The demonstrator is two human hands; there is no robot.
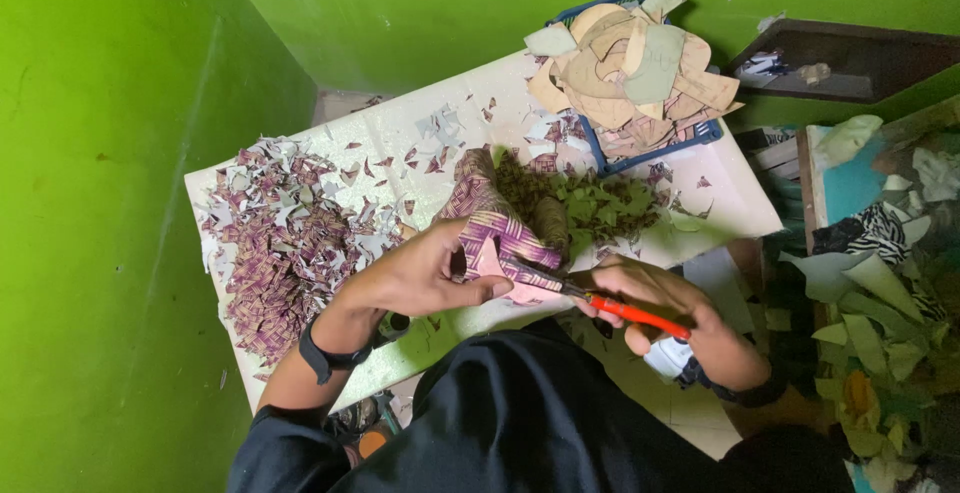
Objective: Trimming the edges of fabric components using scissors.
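My left hand (420,275) holds a piece of purple-and-cream patterned fabric (490,215) over the white table (745,215), thumb and fingers pinching its lower edge. My right hand (665,305) grips scissors with orange-red handles (628,313); the blades point left and meet the fabric just below my left thumb. A black band sits on each wrist. My dark-clothed lap fills the bottom of the view.
A heap of purple and white fabric snippets (285,233) covers the table's left. Green and brown scraps (600,203) lie behind the fabric. A blue basket (700,135) piled with tan cut-out shapes stands at the back. More scrap pieces (880,313) lie at the right. Green walls enclose the table.
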